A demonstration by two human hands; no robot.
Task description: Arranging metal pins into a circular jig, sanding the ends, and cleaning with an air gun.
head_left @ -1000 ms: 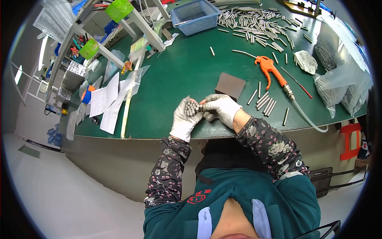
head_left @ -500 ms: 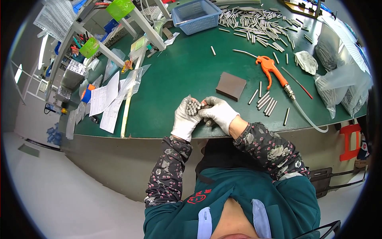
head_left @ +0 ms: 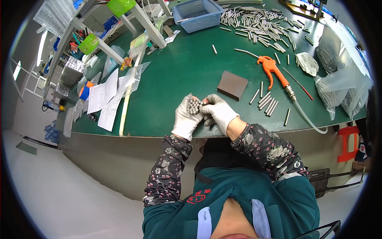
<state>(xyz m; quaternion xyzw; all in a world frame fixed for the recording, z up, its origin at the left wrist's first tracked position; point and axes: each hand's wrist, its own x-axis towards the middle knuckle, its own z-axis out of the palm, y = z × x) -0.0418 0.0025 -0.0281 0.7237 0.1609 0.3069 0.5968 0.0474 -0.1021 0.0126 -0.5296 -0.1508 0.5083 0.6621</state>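
Observation:
My left hand (head_left: 184,120), in a pale work glove, is wrapped round a tight bundle of metal pins (head_left: 194,106), their round ends facing up. From the right, my gloved right hand (head_left: 221,113) closes on the same bundle, thumb and fingertips at its side. Its lower fingers curl under and partly hide the pins. Both hands are at the near edge of the green table. Just beyond my right hand lies a flat dark brown block (head_left: 232,85). Several loose metal pins (head_left: 267,104) lie to its right.
An orange air gun (head_left: 274,71) with a clear hose lies at the right, beside a thin red-tipped rod (head_left: 298,83) and a crumpled white cloth (head_left: 307,63). Plastic bags (head_left: 330,91) of pins stand far right. Behind are a pin heap (head_left: 264,28) and blue basket (head_left: 199,22). Papers (head_left: 101,95) lie left.
The pin ends in the bundle sit more evenly together, and my right fingertips have shifted slightly along its side. Both hands stay in nearly the same place.

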